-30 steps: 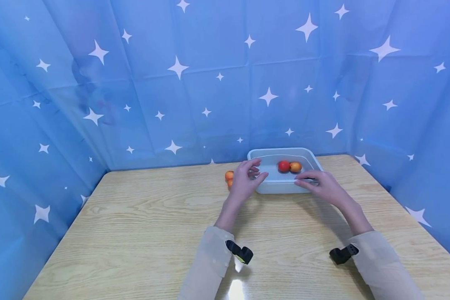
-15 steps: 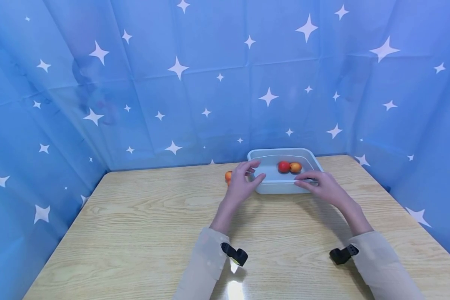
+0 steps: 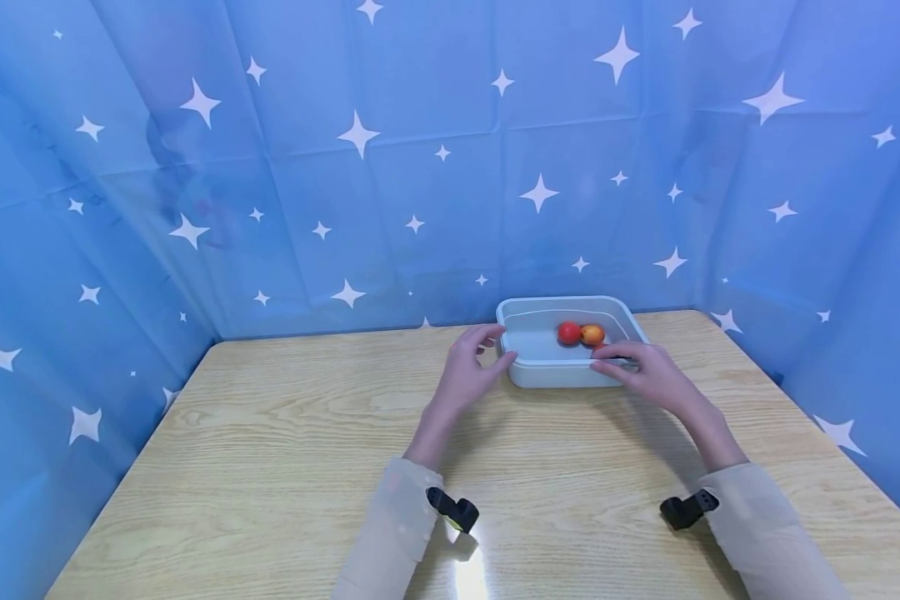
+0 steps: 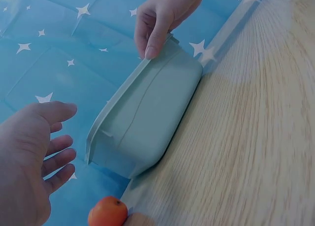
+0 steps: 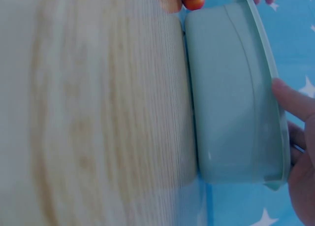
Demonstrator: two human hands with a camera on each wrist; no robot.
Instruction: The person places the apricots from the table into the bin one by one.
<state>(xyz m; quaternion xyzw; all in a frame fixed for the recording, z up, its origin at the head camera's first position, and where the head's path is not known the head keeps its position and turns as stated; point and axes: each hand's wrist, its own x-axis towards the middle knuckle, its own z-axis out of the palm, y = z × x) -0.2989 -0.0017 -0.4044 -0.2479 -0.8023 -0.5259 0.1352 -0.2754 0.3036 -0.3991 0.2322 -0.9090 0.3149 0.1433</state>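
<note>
A pale blue-green plastic basin [image 3: 558, 375] stands near the table's back edge. My right hand [image 3: 641, 367] pinches its front rim toward the right corner, thumb outside and fingers inside, as the right wrist view also shows. Within the basin lie a red round fruit [image 3: 568, 333] and an orange-yellow one [image 3: 592, 335]; a bit of something reddish shows by my right fingertips. My left hand [image 3: 461, 371] hovers just off the basin's left end, fingers spread and holding nothing. Beyond that hand, hidden from the head view, orange fruits [image 5: 193, 1] rest beside the basin.
The wood-grain table [image 3: 292, 450] reaches toward me. A blue curtain [image 3: 390, 225] with white stars hangs behind the table and along both sides. Black wrist cameras sit on both sleeves.
My left hand has drawn left and slightly toward me, away from the basin, covering the orange fruits in the head view. My right hand keeps its hold on the rim.
</note>
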